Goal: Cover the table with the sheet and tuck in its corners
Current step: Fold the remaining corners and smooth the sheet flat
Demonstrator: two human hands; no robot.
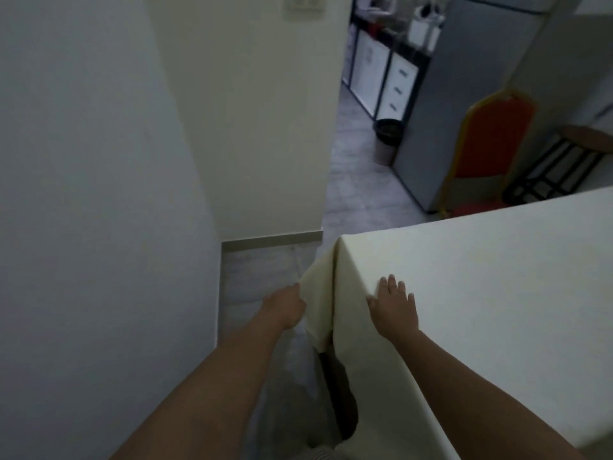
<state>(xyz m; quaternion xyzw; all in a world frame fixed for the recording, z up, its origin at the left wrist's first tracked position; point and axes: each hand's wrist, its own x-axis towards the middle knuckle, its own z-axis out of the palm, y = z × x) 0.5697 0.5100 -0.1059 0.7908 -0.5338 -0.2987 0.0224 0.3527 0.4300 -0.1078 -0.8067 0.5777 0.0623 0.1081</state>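
1. Sheet (481,293) covers the table top; corner flap hangs off the near-left corner.
2. Your left hand (285,308) pinches that flap's edge.
3. Your right hand (394,308) lies spread, flat on the sheet by the table edge.

No text, label, brand, number or sign can be read anywhere in this view. The pale plate (303,6) high on the wall is blank at this sharpness, and the white drawer fronts (399,89) in the far room show only dark handles, with no lettering that can be made out.
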